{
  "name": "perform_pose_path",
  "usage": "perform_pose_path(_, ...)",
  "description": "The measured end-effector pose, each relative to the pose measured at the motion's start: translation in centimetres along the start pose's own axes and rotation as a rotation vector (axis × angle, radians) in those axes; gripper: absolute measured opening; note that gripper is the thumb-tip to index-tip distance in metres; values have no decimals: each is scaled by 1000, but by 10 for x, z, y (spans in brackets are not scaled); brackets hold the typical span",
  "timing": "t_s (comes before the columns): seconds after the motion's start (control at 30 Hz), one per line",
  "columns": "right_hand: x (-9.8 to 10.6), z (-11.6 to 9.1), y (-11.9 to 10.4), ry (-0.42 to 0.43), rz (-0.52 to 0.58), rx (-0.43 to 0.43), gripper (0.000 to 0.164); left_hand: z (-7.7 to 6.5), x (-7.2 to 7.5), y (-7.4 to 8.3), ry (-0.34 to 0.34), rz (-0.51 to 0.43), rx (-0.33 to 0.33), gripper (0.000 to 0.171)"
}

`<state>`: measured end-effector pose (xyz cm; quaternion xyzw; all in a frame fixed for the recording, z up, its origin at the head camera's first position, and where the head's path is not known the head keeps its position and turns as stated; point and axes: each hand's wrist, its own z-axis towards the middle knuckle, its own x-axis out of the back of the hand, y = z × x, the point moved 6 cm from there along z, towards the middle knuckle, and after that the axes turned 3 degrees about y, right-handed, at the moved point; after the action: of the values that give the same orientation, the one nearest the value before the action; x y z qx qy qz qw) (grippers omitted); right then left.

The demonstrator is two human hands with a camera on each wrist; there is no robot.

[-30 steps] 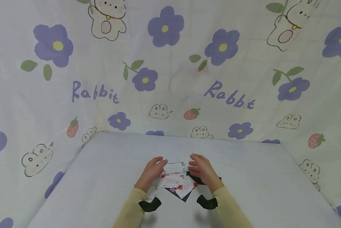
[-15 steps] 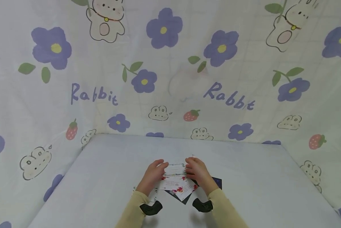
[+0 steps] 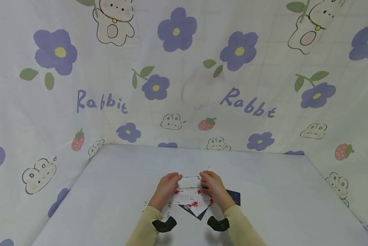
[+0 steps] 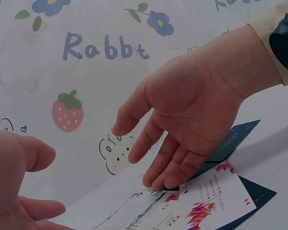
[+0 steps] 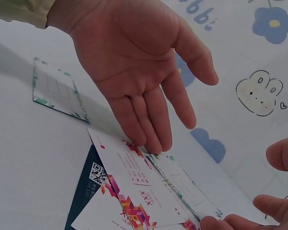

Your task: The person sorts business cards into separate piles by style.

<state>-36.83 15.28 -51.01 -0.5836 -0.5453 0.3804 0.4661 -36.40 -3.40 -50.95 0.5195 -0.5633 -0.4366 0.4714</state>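
Between the two hands lies a white card with green leaf trim (image 3: 189,182). My left hand (image 3: 168,189) is at its left end, and my right hand (image 3: 215,188) is at its right end. The left wrist view shows the right palm (image 4: 192,100) with fingers pointing down and fingertips at the card ends, thumb apart. In the right wrist view the left hand (image 5: 129,67) has its fingers extended too, the tips at the cards. Overlapping just nearer are a white card with red flowers (image 3: 184,197) and a similar tilted one (image 3: 199,206), over a dark card (image 3: 199,216).
Another leaf-trimmed card (image 5: 57,91) lies by the left wrist. A dark blue card (image 3: 235,197) sticks out beside the right hand, and part of a white card (image 3: 212,168) shows behind it. The white table (image 3: 125,171) meets a patterned cloth wall (image 3: 184,102).
My right hand has moved left, closer to the left hand and the end of the leaf-trimmed card. More of the dark blue card shows at its right. The left hand has barely moved.
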Motion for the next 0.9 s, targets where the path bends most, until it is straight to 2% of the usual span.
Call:
perform_pose_path(0.23,0,-1,-2,0,8,2,57,1,0,-1,1,-21,9,56)
perform_pose_path(0.5,1,-6,-6,0,68,26,56,1,8,5,25,-54,-38,53)
perform_pose_path(0.7,4,-18,-14,6,122,44,53,-9,14,17,26,-85,-53,51)
perform_pose_path(0.9,7,-34,-21,-47,166,48,54,-20,25,28,2,-106,-87,49)
